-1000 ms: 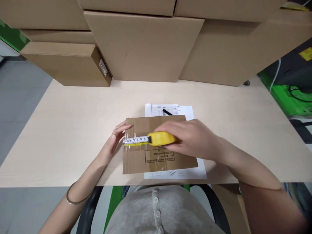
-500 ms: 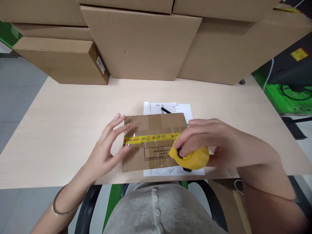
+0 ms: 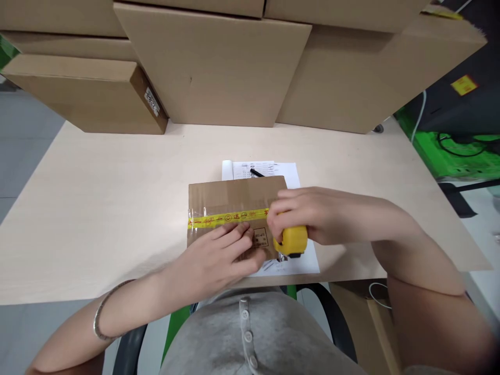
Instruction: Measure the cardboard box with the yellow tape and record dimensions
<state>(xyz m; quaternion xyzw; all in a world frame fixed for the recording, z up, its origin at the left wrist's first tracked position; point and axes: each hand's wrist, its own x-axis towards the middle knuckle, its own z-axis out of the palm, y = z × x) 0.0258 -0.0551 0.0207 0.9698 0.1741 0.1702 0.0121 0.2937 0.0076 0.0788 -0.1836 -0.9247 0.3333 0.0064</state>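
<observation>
A small cardboard box [image 3: 234,194] lies flat near the table's front edge. Yellow printed tape [image 3: 219,219] runs across its top, with a printed label [image 3: 260,237] below, partly covered by my left hand. My left hand [image 3: 224,252] rests over the front of the box, its fingers loosely bent and laid on the cardboard; nothing shows in its grasp. At the box's right end, my right hand [image 3: 295,213] grips a yellow tape measure [image 3: 294,240] with a black underside. No pulled-out blade can be made out.
Papers [image 3: 287,169] with a black pen [image 3: 257,173] lie partly under the box. Large cardboard boxes [image 3: 222,73] stand along the table's back, a flatter carton [image 3: 86,99] at left. A green crate [image 3: 457,159] is beyond the right edge. A chair arm [image 3: 130,346] is below.
My left hand has moved from the box's left end right onto its front part. My right hand has brought the tape measure slightly left and up, against the right end.
</observation>
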